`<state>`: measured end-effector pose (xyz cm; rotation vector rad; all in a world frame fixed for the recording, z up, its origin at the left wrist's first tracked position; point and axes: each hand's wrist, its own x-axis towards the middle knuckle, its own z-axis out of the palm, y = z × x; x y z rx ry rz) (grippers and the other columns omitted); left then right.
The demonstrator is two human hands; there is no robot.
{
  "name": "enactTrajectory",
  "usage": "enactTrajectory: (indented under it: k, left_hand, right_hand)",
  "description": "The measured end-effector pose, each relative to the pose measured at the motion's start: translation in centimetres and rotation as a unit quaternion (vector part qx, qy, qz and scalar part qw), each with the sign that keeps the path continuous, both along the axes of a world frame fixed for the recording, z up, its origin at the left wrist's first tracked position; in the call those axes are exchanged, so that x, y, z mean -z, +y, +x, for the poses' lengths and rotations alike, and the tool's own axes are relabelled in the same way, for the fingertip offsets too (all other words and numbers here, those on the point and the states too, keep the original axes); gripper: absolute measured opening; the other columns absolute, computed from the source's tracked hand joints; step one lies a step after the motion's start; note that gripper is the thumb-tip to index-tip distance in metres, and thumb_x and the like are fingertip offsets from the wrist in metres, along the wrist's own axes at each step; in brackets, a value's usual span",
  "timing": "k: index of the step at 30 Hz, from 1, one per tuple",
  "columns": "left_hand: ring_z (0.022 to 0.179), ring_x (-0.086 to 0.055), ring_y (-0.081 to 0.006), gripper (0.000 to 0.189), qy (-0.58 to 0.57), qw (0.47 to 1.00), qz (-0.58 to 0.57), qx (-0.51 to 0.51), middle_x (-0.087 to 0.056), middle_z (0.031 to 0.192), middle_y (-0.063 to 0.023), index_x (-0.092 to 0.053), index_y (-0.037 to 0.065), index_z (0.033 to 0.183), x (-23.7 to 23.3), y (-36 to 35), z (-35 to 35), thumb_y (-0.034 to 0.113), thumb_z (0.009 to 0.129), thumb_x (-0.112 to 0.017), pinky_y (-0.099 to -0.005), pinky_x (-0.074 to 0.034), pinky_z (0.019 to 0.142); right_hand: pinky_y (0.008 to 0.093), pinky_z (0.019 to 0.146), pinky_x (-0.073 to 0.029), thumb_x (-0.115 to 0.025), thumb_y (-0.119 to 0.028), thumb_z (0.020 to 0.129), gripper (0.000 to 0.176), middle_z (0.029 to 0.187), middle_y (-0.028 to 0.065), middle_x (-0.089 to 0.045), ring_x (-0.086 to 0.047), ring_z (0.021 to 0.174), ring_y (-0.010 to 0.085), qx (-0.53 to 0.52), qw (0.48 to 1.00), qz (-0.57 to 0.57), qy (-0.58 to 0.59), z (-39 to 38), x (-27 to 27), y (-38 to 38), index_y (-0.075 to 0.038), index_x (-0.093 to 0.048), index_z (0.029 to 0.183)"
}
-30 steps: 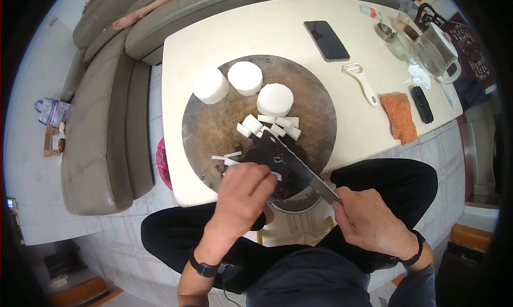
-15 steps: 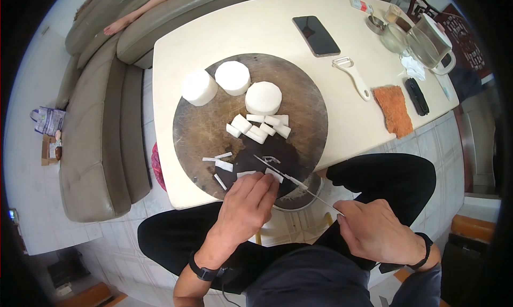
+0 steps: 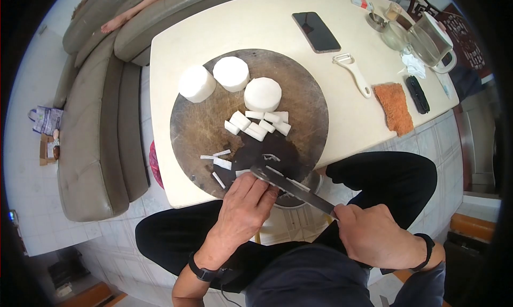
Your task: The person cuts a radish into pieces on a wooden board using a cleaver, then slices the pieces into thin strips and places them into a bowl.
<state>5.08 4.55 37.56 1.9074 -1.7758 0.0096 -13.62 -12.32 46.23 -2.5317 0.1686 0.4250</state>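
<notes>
My right hand [image 3: 368,229] is wrapped round the handle of a knife [image 3: 294,191], whose blade points up and left with its flat side showing, its tip beside my left fingertips. My left hand [image 3: 247,203] has its fingers pressed together at the near edge of the round wooden board [image 3: 197,131]. A white piece [image 3: 241,173] shows at its fingertips; what lies under them is hidden. Thin white strips [image 3: 222,163] lie to the left. Several short white blocks [image 3: 256,131] sit mid-board, below three thick white rounds [image 3: 263,95].
On the cream table [image 3: 256,24] are a black phone [image 3: 316,32], a white peeler [image 3: 354,75], an orange cloth [image 3: 394,108], a black object [image 3: 417,94] and a glass pitcher [image 3: 429,40]. A person's bare foot [image 3: 113,24] rests on the grey sofa [image 3: 91,147].
The knife blade has turned from edge-on to show its flat side and has come down and left, closer to my left fingers. The left hand has barely moved.
</notes>
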Motion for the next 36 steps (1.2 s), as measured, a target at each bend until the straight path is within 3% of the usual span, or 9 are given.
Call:
enactTrajectory:
  k: [2,9,11,14,25,36]
  left_hand:
    - [0.098,-0.059,-0.0316,0.034,-0.004,1.0,-0.007,0.002,-0.06,0.102,-0.0151,-0.067,-0.007,0.097,0.0,0.0,0.0,0.0,0.064,-0.068,-0.0399,-0.052,0.082]
    - [0.102,-0.06,-0.0316,0.042,-0.037,0.999,-0.005,-0.006,-0.061,0.103,-0.0143,-0.067,-0.007,0.102,0.6,0.5,-0.2,0.001,0.061,-0.068,-0.0387,-0.055,0.082]
    - [0.103,-0.06,-0.0317,0.045,-0.039,0.999,-0.007,-0.005,-0.061,0.103,-0.0143,-0.066,-0.007,0.104,0.5,0.4,-0.2,0.001,0.059,-0.068,-0.039,-0.055,0.084]
    - [0.105,-0.059,-0.0319,0.05,-0.034,0.999,-0.01,-0.007,-0.061,0.104,-0.0143,-0.065,-0.007,0.107,0.8,0.4,-0.2,0.001,0.057,-0.067,-0.0394,-0.055,0.085]
    - [0.1,-0.059,-0.0309,0.05,-0.017,1.0,-0.015,-0.007,-0.059,0.102,-0.0132,-0.066,-0.007,0.104,0.8,0.6,-0.3,-0.001,0.055,-0.066,-0.038,-0.054,0.083]
    - [0.106,-0.059,-0.0324,0.045,-0.03,0.999,-0.009,-0.004,-0.061,0.109,-0.0154,-0.065,-0.008,0.109,1.0,0.7,-0.2,0.002,0.065,-0.066,-0.04,-0.054,0.085]
  right_hand:
    - [0.0404,0.046,-0.046,-0.064,-0.005,0.076,0.022,0.071,0.0181,-0.058,-0.062,0.054,0.0329,-0.043,0.999,-0.021,0.009,0.2,-0.2,0.3,0.005,-0.048,0.088]
    - [0.0417,0.049,-0.048,-0.064,-0.004,0.075,0.022,0.072,0.0196,-0.06,-0.065,0.06,0.0344,-0.026,0.999,0.012,-0.035,2.4,0.7,0.3,0.005,-0.049,0.086]
    - [0.0419,0.05,-0.048,-0.065,-0.003,0.074,0.022,0.073,0.0199,-0.06,-0.064,0.062,0.0358,-0.019,0.999,-0.025,-0.019,2.4,1.0,0.4,0.005,-0.049,0.086]
    - [0.043,0.05,-0.047,-0.065,-0.003,0.074,0.022,0.072,0.0194,-0.06,-0.063,0.061,0.0366,0.007,0.999,0.025,-0.036,1.6,1.1,0.1,0.004,-0.048,0.085]
    - [0.0426,0.049,-0.045,-0.063,-0.003,0.074,0.021,0.067,0.0174,-0.055,-0.06,0.056,0.0357,-0.019,1.0,-0.013,0.022,0.4,-0.2,0.3,0.003,-0.045,0.083]
    - [0.044,0.051,-0.047,-0.064,-0.003,0.074,0.021,0.068,0.0207,-0.06,-0.063,0.058,0.0377,-0.016,0.998,-0.004,-0.06,1.9,1.3,0.7,0.006,-0.048,0.085]
